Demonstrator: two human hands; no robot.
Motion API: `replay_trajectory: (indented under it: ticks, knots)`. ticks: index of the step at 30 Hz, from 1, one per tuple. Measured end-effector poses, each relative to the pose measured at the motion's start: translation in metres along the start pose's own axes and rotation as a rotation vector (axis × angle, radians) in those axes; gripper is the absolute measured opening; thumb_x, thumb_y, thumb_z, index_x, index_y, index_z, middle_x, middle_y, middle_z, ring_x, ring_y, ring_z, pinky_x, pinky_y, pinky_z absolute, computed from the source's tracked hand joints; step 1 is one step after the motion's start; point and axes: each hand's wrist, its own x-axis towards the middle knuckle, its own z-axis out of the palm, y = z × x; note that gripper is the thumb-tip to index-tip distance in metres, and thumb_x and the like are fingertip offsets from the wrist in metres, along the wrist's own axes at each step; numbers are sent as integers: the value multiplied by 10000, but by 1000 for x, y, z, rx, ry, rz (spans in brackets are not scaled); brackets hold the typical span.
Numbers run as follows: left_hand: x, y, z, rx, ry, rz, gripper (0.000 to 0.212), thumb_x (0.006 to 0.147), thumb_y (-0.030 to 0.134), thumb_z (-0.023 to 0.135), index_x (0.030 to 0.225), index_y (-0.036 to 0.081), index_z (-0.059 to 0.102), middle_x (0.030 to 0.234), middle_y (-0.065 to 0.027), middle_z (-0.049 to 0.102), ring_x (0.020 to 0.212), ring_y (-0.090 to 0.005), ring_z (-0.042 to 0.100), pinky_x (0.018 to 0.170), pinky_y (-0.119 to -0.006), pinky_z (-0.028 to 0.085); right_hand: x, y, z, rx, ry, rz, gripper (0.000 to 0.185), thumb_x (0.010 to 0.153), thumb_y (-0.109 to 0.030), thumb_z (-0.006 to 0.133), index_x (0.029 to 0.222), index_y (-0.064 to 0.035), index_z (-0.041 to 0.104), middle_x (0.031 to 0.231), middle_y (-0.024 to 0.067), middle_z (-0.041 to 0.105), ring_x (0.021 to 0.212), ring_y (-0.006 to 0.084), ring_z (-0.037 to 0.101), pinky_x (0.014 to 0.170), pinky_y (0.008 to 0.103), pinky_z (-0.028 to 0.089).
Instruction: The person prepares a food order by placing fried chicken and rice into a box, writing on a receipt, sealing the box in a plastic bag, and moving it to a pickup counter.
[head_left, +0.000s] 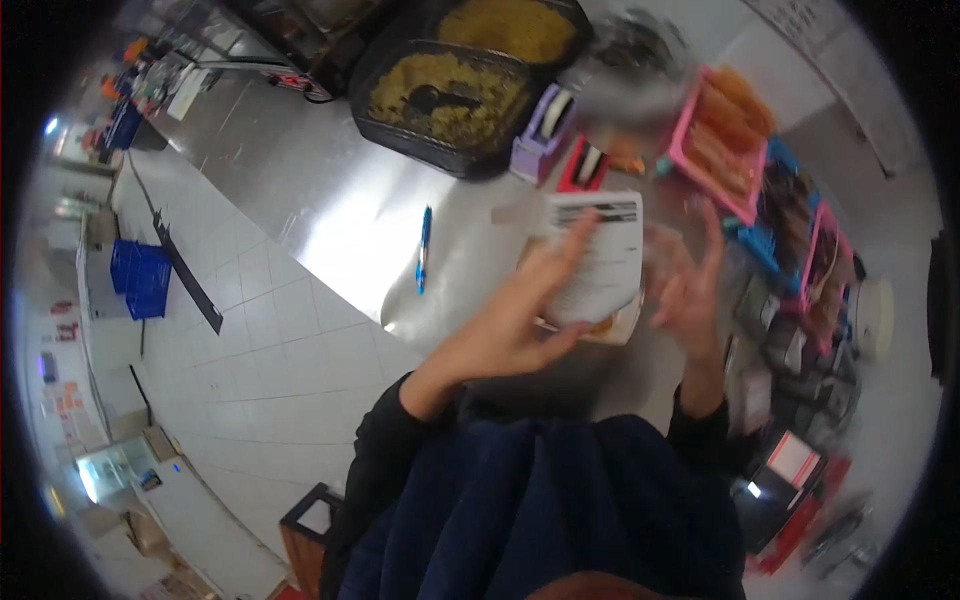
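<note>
My left hand (517, 315) holds a printed paper slip (619, 262), index finger laid across its face and thumb at its lower edge. Under the slip shows part of a pale package (626, 326) with something orange-brown at its near side; most of it is hidden. My right hand (694, 292) is raised just right of the slip, blurred, fingers apart, and I see nothing held in it. Beyond the slip stand a red tape dispenser (574, 182) and a purple tape dispenser (536, 154).
A blue pen (424, 251) lies on the steel counter (337, 187). Black trays of food (472, 154) stand at the back, beside a blurred metal vessel (630, 105). Pink basket (679, 154) and blue basket (757, 244) hold bagged goods at right. The counter's edge runs diagonally on the left.
</note>
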Motion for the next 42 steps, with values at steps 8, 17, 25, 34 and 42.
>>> replay_trajectory:
  ticks: [8, 17, 25, 34, 42]
  knots:
    - [-49, -167, -15, 774, 676, -438, 545, 763, 282, 610, 1164, -2, 375, 1038, -204, 464, 918, -316, 476, 788, -407, 377, -256, 80, -33, -623, 547, 423, 571, 760, 6, 568, 1263, -166, 359, 1042, 148, 453, 993, 263, 494, 810, 373, 429]
    - [-109, -151, 43, -723, 506, -702, 456, 788, -39, 491, 1221, 30, 364, 968, -101, 496, 785, -117, 497, 682, -227, 432, -270, 96, -40, -1596, 275, 407, 456, 766, -317, 581, 1185, -170, 480, 1282, 69, 344, 1133, 358, 302, 928, 479, 248]
    - [-153, -78, 186, -605, 223, -558, 564, 806, 617, 303, 952, 95, 457, 849, -35, 463, 774, -141, 463, 731, -281, 376, -248, 112, -43, -1534, 313, 307, 727, 594, -472, 677, 1214, -183, 433, 1269, 100, 337, 1167, 344, 263, 918, 536, 200]
    - [-112, -60, 255, -170, 149, -536, 95, 734, -3, 576, 825, 11, 553, 718, -52, 544, 682, -122, 527, 655, -240, 427, -249, 112, -48, -1464, 345, 286, 854, 542, -527, 696, 1254, -183, 373, 1266, 78, 303, 1208, 333, 215, 899, 592, 208]
    - [-119, -66, 238, 49, 101, -501, 82, 714, 7, 589, 773, 9, 533, 737, -83, 576, 677, -141, 561, 634, -251, 441, -246, 108, -48, -1459, 331, 345, 874, 524, -510, 710, 1254, -170, 371, 1250, 59, 323, 1207, 321, 229, 904, 578, 213]
